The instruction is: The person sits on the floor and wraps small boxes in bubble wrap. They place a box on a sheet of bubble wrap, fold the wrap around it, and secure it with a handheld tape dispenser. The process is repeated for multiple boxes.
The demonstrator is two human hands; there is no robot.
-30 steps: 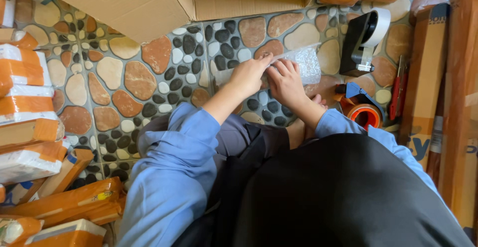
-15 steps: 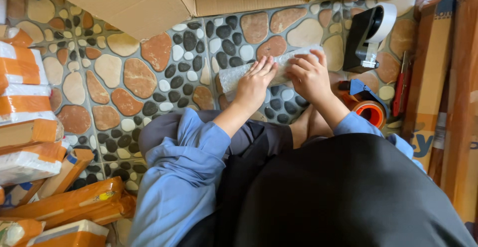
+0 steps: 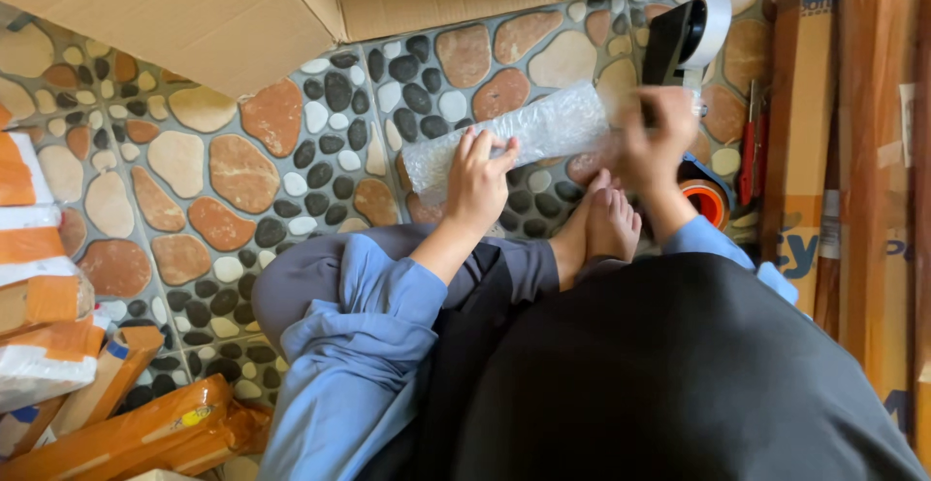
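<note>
Left hand: the left hand [image 3: 477, 178] lies flat near the middle of the frame, fingers spread and pressing down on the left end of the clear bubble-wrapped oblong parcel [image 3: 524, 132]; nothing is gripped, just held down.
Right hand: the right hand [image 3: 658, 140] is blurred at centre right, over the parcel's right end; fingers look curled, but whether they hold anything I cannot tell.
Parcel: it lies on the pebble-patterned tiled floor [image 3: 194, 171], slanting up toward the right, just above the person's bare feet [image 3: 599, 224].
Tape dispenser: the black tape dispenser with a white roll [image 3: 689, 35] stands at upper right, just above the right hand.
Orange roll: an orange tape roll [image 3: 706, 200] sits on the floor just right of the feet, partly hidden by the right wrist.
Big box: the large brown cardboard box [image 3: 233, 11] fills the top left, flaps toward us; its inside is not visible.
Wrapped packages: orange-and-white taped packages [image 3: 39, 277] pile up along the left edge and lower left.
Flat cartons: tall brown flat cardboard pieces [image 3: 873, 151] line the right edge.
Red tool: a slim red-handled tool [image 3: 747, 151] lies beside them.
</note>
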